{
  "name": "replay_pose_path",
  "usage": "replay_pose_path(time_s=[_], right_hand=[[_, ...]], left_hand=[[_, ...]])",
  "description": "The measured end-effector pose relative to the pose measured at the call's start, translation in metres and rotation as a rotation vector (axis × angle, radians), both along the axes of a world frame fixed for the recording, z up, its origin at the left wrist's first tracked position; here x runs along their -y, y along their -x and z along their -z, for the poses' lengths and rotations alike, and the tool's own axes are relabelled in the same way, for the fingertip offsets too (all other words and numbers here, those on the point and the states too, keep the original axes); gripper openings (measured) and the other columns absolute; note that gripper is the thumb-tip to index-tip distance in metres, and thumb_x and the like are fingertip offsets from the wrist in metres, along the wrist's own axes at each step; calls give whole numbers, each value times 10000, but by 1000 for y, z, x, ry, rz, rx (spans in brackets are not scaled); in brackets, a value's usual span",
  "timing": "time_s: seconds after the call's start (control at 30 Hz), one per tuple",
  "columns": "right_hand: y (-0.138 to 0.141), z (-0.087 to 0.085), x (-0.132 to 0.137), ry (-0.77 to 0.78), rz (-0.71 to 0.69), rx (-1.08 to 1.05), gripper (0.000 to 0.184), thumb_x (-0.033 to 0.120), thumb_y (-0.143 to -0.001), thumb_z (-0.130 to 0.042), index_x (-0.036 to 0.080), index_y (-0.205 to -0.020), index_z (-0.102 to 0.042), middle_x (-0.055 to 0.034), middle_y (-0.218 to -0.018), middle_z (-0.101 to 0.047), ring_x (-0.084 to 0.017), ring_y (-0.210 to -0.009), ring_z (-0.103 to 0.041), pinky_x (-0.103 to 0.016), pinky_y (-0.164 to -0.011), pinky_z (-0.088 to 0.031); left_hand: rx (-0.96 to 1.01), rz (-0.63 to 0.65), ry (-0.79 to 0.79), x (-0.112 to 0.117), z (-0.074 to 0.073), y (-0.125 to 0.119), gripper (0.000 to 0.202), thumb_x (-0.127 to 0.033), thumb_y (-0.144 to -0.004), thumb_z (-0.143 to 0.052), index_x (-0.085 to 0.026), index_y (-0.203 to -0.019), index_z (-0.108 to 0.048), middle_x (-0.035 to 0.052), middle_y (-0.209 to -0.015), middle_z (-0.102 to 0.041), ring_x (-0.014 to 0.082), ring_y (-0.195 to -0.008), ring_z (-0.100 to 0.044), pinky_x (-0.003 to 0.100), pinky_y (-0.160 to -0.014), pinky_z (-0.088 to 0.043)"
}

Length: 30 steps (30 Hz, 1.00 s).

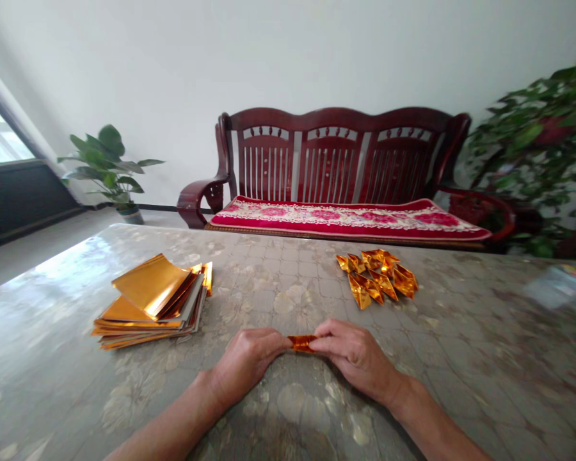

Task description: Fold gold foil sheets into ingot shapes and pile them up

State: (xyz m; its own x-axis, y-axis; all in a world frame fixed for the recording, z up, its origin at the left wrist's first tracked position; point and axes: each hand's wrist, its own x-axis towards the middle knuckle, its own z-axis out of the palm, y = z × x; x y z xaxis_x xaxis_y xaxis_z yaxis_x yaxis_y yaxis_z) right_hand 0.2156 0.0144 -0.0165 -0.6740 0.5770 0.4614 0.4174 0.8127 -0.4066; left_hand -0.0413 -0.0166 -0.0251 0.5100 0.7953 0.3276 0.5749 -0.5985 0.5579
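Note:
Between my two hands is a small piece of folded gold foil paper (302, 344), held level just above or on the table. My left hand (253, 351) pinches its left end, and my right hand (352, 352) pinches the right end. Fingers cover both ends, so only the shiny middle shows. Left of my left hand lies a loose stack of gold foil paper sheets (148, 288), some with grey backs. Beyond my right hand sits a cluster of folded gold paper ingots (381, 276) with pointed ends.
The table (269, 275) has a patterned, glossy cover. At its right side lies a clear plastic bag (559, 286). Past the far edge stands a dark red wooden bench (333, 160) with a floral seat cover (345, 218). Potted plants (108, 163) flank the bench.

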Motion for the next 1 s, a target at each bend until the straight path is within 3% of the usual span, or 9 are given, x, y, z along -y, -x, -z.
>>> replay_pose_path(time_s=[0.37,0.7,1.0], right_hand=[[4,5,0,121,-29,-106,230,155,-960,-544,231,-1038,-747,-49,-974,-707,-131,-849,-669,-210,-750,-509],[6,9,2,196,-21,-224,198,161,-948,-581,237,-1025,-747,-42,-955,-704,-125,-858,-670,-207,-771,-516],[10,10,3,238,10,-238,185,180,-936,-609,260,-1024,-752,-31,-951,-710,-133,-862,-674,-225,-778,-524]], left_hand=[[8,-53,0,2,3,-4,187,-208,-976,-533,-241,-972,-716,-6,-817,-736,121,-726,-688,173,-670,-469],[144,-230,134,2,7,-16,153,-174,-911,-614,-261,-883,-738,-59,-822,-767,97,-748,-712,137,-700,-467],[229,-257,219,-1,5,-21,139,-173,-873,-661,-262,-844,-764,-76,-792,-776,91,-722,-719,125,-677,-478]])
